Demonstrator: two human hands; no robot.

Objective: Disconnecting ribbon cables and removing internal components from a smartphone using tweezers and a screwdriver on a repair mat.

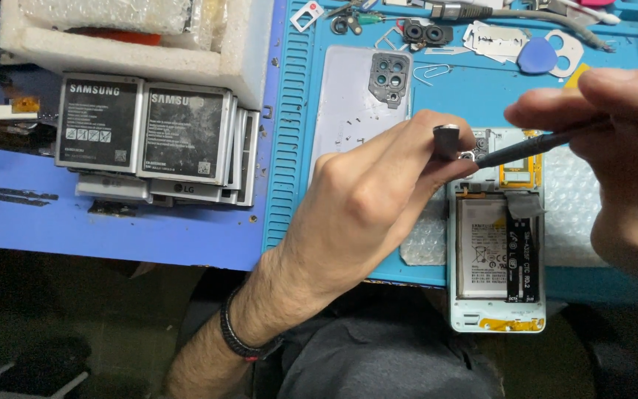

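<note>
An opened white phone [496, 255] lies on bubble wrap at the near edge of a blue work mat [293, 148], its battery and black flex cable exposed. My left hand [367, 199] pinches a small metal part [448, 139] just above the phone's top end. My right hand [622, 140] grips a thin dark tool [533, 146] whose tip touches that part. The phone's white back cover [352, 103] lies on the mat to the left, with a grey camera frame [389, 77] resting on it.
Several loose phone batteries [149, 140] are stacked on the blue table at the left, below a white foam tray [142, 44]. Small parts, a paper clip [431, 72], a blue pick [537, 55] and a cable lie along the mat's far edge.
</note>
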